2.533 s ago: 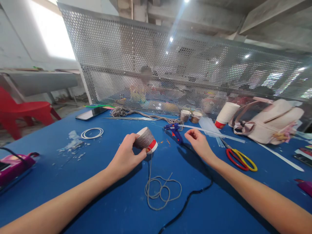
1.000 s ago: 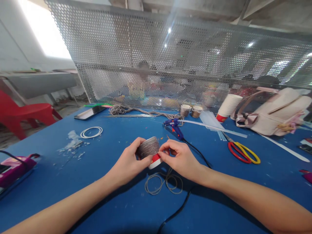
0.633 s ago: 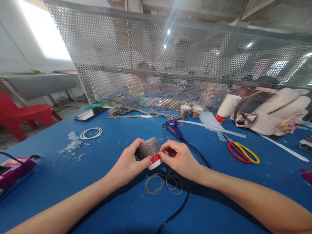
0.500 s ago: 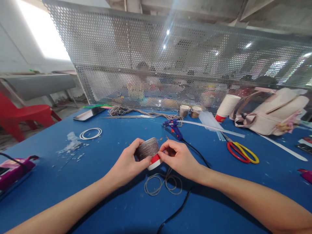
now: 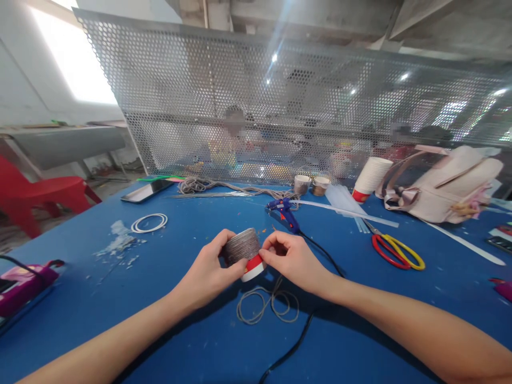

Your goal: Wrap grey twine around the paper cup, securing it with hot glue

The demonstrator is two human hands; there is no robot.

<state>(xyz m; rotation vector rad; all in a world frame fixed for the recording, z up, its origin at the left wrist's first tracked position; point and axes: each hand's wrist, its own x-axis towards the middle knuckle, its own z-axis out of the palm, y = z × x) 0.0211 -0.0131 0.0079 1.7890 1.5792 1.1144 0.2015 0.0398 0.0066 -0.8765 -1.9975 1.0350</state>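
Tilted above the blue table is a paper cup, wound with grey cord over most of its side; a red and white band stays bare at its lower right end. My left hand is closed around the cup, thumb in front. At the cup's right side, my right hand pinches the grey cord against or close to the wrapped edge. The cord's slack lies in loose loops on the table below. Behind the hands rests a blue glue gun with a long clear glue stick in its back.
Red-and-yellow-handled scissors, glue sticks, stacked paper cups and a pale backpack are at the right. Two wrapped cups and a cord bundle lie near the perforated metal screen. White rings lie left.
The hands and cup keep nearly the same pose, with the cup turned very slightly. The camera view has shifted a little.
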